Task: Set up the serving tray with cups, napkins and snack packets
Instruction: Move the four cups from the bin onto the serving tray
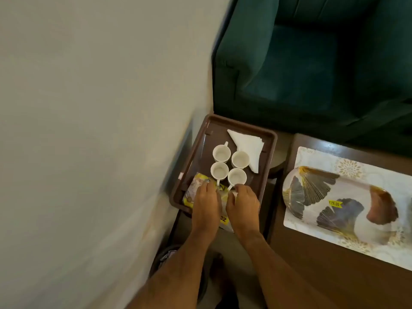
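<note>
Tray nearly set: cups and napkins are in place, and snack packets are being placed at the near edge.

Four white cups [228, 165] stand grouped mid-tray on the brown tray [266, 175], with folded napkins [247, 147] toward its far right corner. The yellow snack packets [195, 189] lie at the near left corner, partly over the near rim, so they likely need settling. The left hand [206, 205] rests on the packets with fingers extended; the right hand [242, 205] has curled fingers, but what they pinch cannot be told.

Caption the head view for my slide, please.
Both hands place snack packets beside four cups on the tray.
</note>
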The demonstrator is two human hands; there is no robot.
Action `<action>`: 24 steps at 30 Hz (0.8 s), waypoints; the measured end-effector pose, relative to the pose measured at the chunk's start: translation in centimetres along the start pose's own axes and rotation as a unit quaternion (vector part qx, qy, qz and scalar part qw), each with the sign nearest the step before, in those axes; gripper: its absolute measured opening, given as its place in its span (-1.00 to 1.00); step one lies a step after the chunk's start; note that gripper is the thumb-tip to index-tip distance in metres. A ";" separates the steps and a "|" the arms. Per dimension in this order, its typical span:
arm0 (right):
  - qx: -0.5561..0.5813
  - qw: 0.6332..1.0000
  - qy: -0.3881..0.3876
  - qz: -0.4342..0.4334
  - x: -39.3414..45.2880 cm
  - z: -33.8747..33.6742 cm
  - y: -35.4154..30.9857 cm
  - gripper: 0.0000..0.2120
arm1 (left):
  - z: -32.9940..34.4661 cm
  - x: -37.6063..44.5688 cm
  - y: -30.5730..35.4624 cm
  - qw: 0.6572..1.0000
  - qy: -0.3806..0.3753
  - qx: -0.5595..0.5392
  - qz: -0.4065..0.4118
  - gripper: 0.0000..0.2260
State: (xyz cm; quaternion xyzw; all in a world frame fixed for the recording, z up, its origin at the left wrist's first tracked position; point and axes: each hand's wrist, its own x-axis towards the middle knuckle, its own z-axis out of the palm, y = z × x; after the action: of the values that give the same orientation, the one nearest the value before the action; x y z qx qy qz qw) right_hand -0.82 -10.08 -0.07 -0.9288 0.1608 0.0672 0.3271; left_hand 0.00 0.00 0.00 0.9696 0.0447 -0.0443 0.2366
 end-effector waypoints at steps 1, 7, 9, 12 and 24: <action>0.007 1.000 0.006 0.004 0.3 0.7 0.4 -0.84 | 0.7 0.5 -0.3 1.000 0.001 -0.023 -0.007 -0.83; -0.016 0.997 0.022 0.068 1.8 3.6 2.1 -0.86 | 3.7 2.3 -1.1 0.995 -0.013 -0.073 -0.060 -0.81; -0.019 0.995 0.023 0.094 2.3 4.0 2.5 -0.80 | 4.4 2.7 -1.3 0.994 -0.009 -0.076 -0.078 -0.83; -0.020 0.993 0.032 0.112 2.6 4.8 2.1 -0.71 | 5.0 3.1 -1.3 0.991 -0.008 -0.088 -0.101 -0.80; 0.059 0.974 0.083 0.202 3.6 6.2 1.9 -0.73 | 6.1 4.6 -1.9 0.988 0.008 -0.094 -0.121 -0.74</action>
State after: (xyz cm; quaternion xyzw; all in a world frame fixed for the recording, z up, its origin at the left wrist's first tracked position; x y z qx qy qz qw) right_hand 1.77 -8.52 -6.81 -0.8584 0.3755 0.0455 0.3465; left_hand 4.00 -0.84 -6.73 0.9306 0.1681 -0.0604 0.3195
